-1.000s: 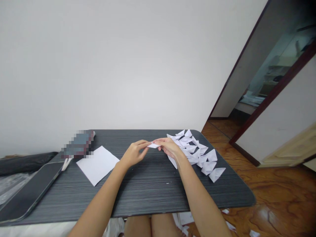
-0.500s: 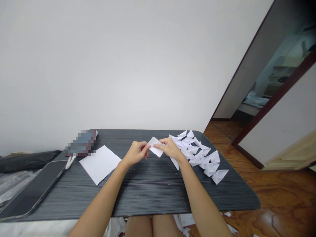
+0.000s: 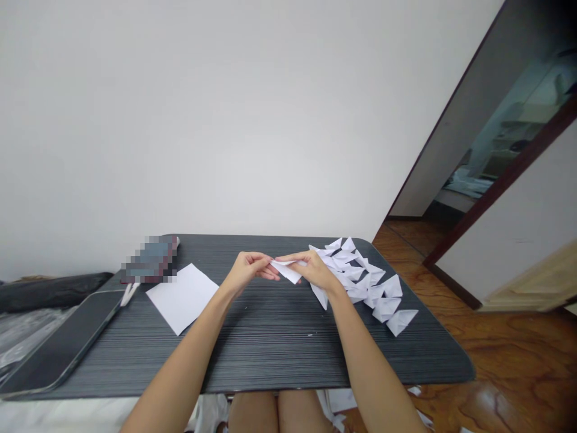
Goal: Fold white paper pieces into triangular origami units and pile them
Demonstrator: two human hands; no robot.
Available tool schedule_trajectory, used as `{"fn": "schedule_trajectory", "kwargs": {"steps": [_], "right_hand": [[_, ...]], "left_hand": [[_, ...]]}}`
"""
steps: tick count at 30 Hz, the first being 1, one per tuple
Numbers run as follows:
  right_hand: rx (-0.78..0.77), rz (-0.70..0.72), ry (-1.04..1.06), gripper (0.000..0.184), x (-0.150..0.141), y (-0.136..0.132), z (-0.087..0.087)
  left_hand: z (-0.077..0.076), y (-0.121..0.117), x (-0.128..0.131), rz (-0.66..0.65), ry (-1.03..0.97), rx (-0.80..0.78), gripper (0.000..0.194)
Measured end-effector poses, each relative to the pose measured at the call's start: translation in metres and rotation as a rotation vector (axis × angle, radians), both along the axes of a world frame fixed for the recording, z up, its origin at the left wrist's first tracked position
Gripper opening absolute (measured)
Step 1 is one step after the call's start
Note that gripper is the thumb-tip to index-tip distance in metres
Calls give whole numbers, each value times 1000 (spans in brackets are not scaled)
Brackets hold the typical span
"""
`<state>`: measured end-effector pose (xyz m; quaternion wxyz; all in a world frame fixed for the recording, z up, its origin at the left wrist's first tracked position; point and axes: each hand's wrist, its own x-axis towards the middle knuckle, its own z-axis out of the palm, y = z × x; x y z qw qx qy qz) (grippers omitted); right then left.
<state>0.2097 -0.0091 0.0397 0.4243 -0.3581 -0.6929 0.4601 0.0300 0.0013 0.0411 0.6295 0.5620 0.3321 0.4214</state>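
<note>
Pinching the left tip of a small folded paper [image 3: 288, 273], the left grip [image 3: 244, 272] is staying narrow around it, thumb against fingers. The right grip [image 3: 319, 272] is holding the paper's other end — its fingers are partly covering it. The paper is sitting directly between the two grips, touching both, over the dark tabletop [image 3: 270, 355], with one corner pointing down toward the person. Just to the right, folded paper pieces [image 3: 356, 276] are lying clustered — and near the left forearm a square sheet [image 3: 180, 299] is lying flat.
</note>
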Motion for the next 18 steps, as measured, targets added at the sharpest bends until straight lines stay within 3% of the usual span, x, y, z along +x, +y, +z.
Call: {"fn": "schedule_trajectory", "kwargs": {"steps": [10,18], "right_hand": [[7,9,-57,27,2,1,-2],[16,45,-2,30,9,0,4]], "left_hand": [[2,-1,0,-22,43,-14,27],[2,-6,2,51,101,187,30]]}}
